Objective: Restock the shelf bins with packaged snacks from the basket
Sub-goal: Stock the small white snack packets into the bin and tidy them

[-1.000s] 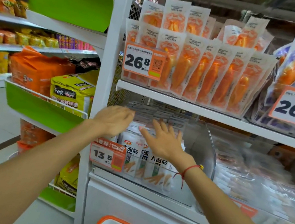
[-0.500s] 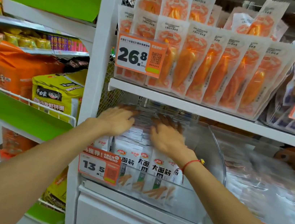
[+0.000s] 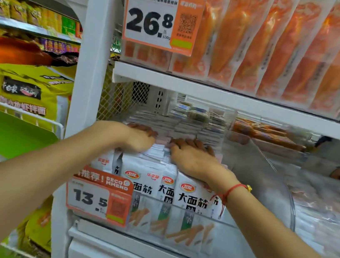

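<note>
Head view: the only view; it looks down your forearms into the lower shelf.
Left hand (image 3: 139,138): your grip lies palm-down on the tops of the white snack packs (image 3: 189,206), fingers bent over their far edge; nothing looks pinched, though blur hides the fingertips.
Right hand (image 3: 193,158): just beside the left, fingers spread and flat on the same packs, holding nothing.
Reason for hold: you appear to be pressing and squaring the upright row so it sits level behind the front lip.
Clear bin (image 3: 258,163): holds the packs, standing in front and stacked flat further back; looks well filled.
Price tag (image 3: 98,197): clipped to the bin front, reads 13.5.
Neighbouring bin (image 3: 328,206): clear-wrapped packets, blurred.
Upper shelf (image 3: 234,100): orange packets (image 3: 285,46) standing in a row.
Basket: not in view.
</note>
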Demonstrator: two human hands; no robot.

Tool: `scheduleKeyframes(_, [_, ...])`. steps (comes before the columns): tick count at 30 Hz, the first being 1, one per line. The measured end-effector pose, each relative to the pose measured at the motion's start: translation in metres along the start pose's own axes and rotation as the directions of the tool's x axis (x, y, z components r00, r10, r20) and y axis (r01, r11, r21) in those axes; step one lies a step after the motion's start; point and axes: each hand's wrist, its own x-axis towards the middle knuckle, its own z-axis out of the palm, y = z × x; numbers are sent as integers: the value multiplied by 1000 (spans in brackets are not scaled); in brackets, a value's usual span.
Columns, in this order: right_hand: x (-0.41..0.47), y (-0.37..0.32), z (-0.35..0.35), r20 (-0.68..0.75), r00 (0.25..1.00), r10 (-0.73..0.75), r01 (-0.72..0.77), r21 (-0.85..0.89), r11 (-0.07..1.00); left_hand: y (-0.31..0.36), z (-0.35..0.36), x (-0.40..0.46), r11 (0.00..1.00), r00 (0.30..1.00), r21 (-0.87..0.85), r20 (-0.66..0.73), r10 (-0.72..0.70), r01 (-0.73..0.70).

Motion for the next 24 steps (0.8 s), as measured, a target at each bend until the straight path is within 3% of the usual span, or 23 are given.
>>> scheduleKeyframes(2, [5,-1,-4,-59,998,23,-20,51,999,0,-8,5,1000,1000,-29,-5,-7,6])
scheduleKeyframes(4, [16,-2,-4,-162,984,70,-61,61,996,1,-11,16,999,988,49,-157,-15,23])
scheduleKeyframes(6, [29,-2,-2,-156,983,92,-89,27,996,0,-11,31,991,974,129,-227,10,20])
scheduleKeyframes(10, [49,2,7,31,992,120,-118,-68,991,-8,0,54,990,999,131,5,-44,43])
scheduleKeyframes(15, [33,3,-14,166,984,69,-81,65,995,-2,-13,30,999,1000,44,18,-8,7])
scheduleKeyframes(17, [29,7,-19,157,987,25,-27,8,1000,2,-16,19,999,999,22,-29,34,-33])
scheduleKeyframes(20, [26,10,-8,125,992,30,-32,17,999,-1,-9,13,1000,999,-18,44,12,-11])
scheduleKeyframes(24, [41,14,5,97,994,42,-43,8,999,-2,-2,31,991,996,110,33,-79,75])
